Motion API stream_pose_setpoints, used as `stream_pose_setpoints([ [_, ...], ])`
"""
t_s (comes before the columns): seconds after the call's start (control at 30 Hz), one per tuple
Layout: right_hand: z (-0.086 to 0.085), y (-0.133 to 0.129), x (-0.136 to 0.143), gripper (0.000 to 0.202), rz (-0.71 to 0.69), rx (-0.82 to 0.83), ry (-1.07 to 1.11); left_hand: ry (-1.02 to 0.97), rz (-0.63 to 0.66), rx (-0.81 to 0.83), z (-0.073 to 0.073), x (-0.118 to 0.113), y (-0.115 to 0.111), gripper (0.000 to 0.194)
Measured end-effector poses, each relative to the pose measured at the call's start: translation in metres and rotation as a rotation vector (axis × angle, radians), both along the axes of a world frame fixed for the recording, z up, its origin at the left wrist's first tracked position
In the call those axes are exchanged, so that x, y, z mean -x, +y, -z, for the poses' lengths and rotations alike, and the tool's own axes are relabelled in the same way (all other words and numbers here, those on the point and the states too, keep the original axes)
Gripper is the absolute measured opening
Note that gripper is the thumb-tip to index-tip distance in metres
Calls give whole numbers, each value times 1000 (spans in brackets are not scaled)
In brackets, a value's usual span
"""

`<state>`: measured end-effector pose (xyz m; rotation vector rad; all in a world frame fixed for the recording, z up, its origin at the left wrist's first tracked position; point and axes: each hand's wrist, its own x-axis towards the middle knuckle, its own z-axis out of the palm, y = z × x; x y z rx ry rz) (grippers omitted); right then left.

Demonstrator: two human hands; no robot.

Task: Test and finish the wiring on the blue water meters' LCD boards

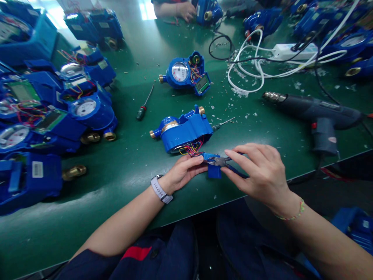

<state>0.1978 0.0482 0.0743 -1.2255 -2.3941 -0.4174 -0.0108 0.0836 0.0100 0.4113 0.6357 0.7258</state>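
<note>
The green counter (131,155) is spanning the frame, white scraps (240,93) littering its upper right. At centre a meter (186,134) is lying; below, the left hand (185,172) is pinching a blue part (215,172), the right hand (260,173) gripping pliers (220,161).

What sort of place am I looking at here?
Probably an electronics workshop or factory bench. Several blue meters, some with colored wires exposed, sit on a green table, a heat gun lies nearby, and the right hand holds pliers.
</note>
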Motion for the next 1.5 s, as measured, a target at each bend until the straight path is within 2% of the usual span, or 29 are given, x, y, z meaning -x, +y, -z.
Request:
stream_pose_setpoints([
  [0.23,0,2,4,23,6,-71,-62,-2,8,-18,1,1,0,34],
  [0.47,0,2,3,22,-4,6,-46,-8,7,-9,1,2,1,32],
  [0.77,3,3,-3,20,8,98,89,18,1,-9,3,3,0,33],
  [1.17,-1,2,5,21,-14,-67,-82,27,5,-19,1,2,0,34],
  [1.5,-2,9,7,18,-34,-36,-91,9,-21,12,-1,1,1,28],
])
